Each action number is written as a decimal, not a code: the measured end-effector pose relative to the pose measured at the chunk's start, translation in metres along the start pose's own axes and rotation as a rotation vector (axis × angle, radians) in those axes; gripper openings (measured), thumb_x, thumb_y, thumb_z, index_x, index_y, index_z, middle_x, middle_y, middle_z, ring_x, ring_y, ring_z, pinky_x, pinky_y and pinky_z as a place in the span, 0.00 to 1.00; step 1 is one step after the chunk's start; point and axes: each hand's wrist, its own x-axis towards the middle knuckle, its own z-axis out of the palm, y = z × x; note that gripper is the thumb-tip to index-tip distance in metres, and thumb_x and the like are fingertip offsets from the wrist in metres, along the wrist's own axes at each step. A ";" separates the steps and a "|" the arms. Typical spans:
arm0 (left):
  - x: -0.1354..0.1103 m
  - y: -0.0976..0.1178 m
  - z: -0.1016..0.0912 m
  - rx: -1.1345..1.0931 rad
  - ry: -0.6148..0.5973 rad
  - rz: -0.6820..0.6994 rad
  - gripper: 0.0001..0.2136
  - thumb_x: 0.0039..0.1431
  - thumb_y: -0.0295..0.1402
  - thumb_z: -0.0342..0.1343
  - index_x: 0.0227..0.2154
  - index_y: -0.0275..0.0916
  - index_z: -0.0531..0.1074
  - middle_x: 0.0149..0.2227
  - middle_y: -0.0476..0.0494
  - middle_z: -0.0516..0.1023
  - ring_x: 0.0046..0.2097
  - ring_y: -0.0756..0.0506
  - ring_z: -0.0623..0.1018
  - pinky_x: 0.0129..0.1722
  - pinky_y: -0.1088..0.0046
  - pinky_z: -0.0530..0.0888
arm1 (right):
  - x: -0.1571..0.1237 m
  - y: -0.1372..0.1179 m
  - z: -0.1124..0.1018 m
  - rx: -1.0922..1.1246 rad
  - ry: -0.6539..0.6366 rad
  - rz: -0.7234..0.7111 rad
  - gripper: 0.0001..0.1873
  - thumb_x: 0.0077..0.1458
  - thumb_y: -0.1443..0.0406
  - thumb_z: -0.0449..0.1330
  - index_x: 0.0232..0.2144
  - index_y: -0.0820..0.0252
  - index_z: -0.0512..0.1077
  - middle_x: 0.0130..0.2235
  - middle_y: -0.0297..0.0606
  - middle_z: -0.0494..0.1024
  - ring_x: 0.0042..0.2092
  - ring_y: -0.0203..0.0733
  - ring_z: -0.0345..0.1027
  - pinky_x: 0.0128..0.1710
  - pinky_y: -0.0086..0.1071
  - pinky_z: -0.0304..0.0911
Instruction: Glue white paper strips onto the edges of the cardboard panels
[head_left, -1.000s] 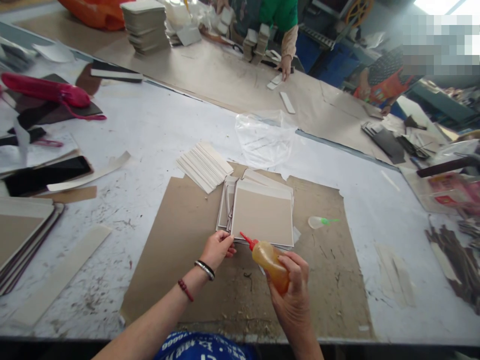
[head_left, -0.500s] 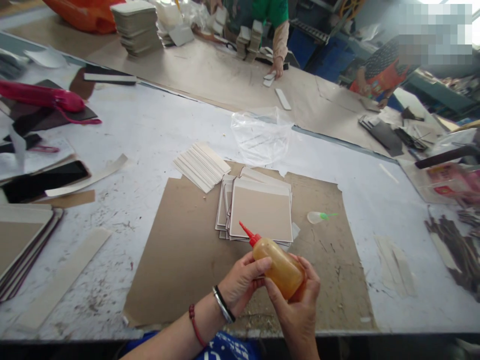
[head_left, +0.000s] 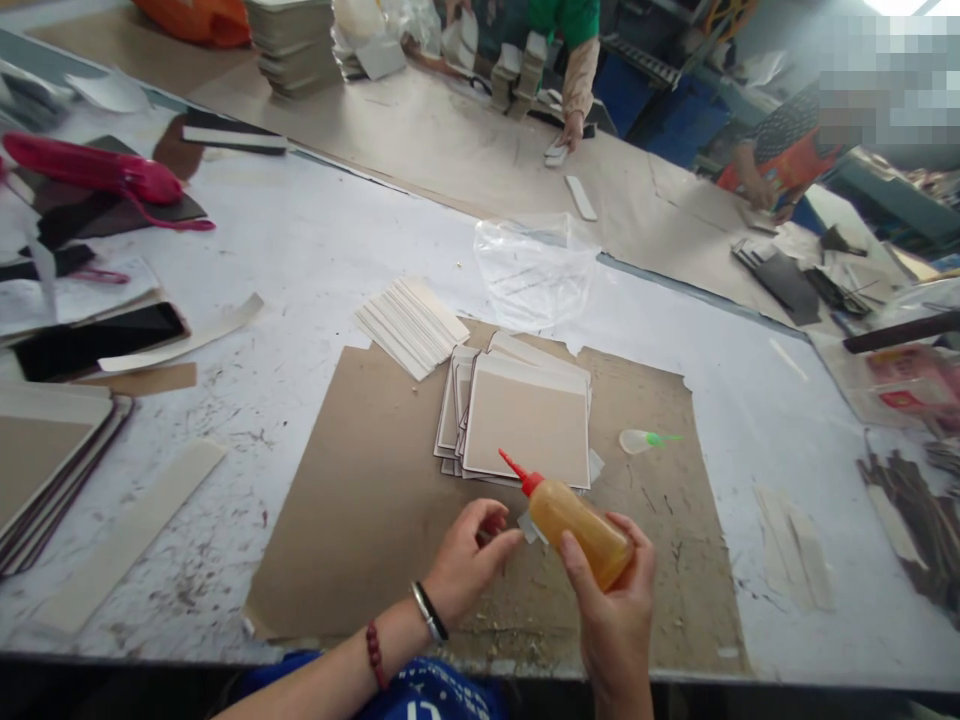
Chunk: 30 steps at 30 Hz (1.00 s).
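My right hand point(head_left: 619, 600) is wrapped round a squeeze bottle point(head_left: 581, 530) of amber glue-like liquid. Its red nozzle points up and to the left, over the near edge of a stack of beige panels point(head_left: 529, 415) with dark edges. Just left of the bottle is my left hand point(head_left: 476, 560), its fingers curled loosely with thumb and forefinger apart and nothing between them. Beyond the panels lies a fanned pile of white strips point(head_left: 412, 327). A small clear bottle with a green tip point(head_left: 639, 440) rests to the right on the brown board point(head_left: 337, 520).
A clear plastic bag point(head_left: 532, 270) lies behind the panels. On the left are a phone point(head_left: 101, 340), a pink pouch point(head_left: 97, 170) and more dark-edged panels point(head_left: 52, 450). Dark strips point(head_left: 904, 510) are heaped at right. Across the table, a co-worker's hand point(head_left: 572, 130) touches small white pieces.
My left hand has let go of the squeeze bottle and moved a little left. The right hand has carried the bottle slightly right. The whole view has shifted a little.
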 end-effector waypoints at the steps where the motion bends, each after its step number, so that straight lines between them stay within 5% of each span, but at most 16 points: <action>1: 0.005 -0.003 -0.007 0.035 0.088 0.020 0.11 0.46 0.40 0.58 0.27 0.38 0.69 0.25 0.48 0.69 0.30 0.47 0.69 0.32 0.71 0.67 | 0.002 0.000 0.000 -0.068 -0.020 -0.068 0.32 0.40 0.57 0.66 0.47 0.54 0.59 0.45 0.38 0.66 0.42 0.44 0.64 0.41 0.36 0.63; 5: 0.031 -0.005 -0.028 0.027 0.307 0.017 0.09 0.48 0.40 0.53 0.25 0.39 0.63 0.24 0.51 0.67 0.27 0.49 0.70 0.27 0.72 0.69 | 0.005 0.000 0.007 -0.188 -0.129 -0.301 0.28 0.44 0.59 0.63 0.46 0.56 0.59 0.45 0.41 0.64 0.44 0.45 0.63 0.43 0.38 0.63; 11: 0.058 0.003 -0.032 -0.075 0.267 -0.116 0.10 0.43 0.34 0.58 0.27 0.37 0.64 0.23 0.51 0.70 0.23 0.50 0.72 0.21 0.75 0.70 | 0.009 0.002 0.017 -0.316 -0.198 -0.530 0.25 0.47 0.63 0.61 0.47 0.57 0.57 0.44 0.42 0.63 0.45 0.45 0.61 0.44 0.41 0.63; 30: 0.065 0.008 -0.036 -0.037 0.249 -0.179 0.07 0.42 0.29 0.56 0.23 0.37 0.63 0.17 0.54 0.69 0.19 0.52 0.72 0.18 0.79 0.67 | 0.015 0.002 0.017 -0.312 -0.233 -0.595 0.24 0.48 0.67 0.59 0.47 0.57 0.57 0.44 0.43 0.63 0.46 0.46 0.60 0.44 0.42 0.62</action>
